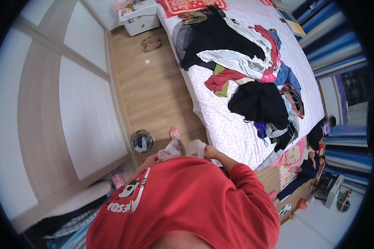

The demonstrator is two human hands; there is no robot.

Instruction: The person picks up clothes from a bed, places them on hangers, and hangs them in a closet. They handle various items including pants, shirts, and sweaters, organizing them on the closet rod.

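Pale patterned trousers [170, 150] cover my legs below a red shirt [183, 195]. At their left side, my left hand [153, 160] is closed against the cloth, partly hidden by the sleeve. My right hand [211, 152] is closed on the trouser fabric at the other side, beside the bed's edge. A white quilted bed [220, 133] lies ahead and to the right. On it is a heap of clothes: a black garment [259, 101], a white garment [237, 61], a dark red garment [226, 79] and a large black piece [220, 35].
A lined waste bin [143, 141] stands on the wooden floor near my left. Brown slippers [151, 43] lie farther off, by a white storage box [140, 20]. Sliding wardrobe doors [85, 99] line the left. People [305, 174] are on a floor mat at the right.
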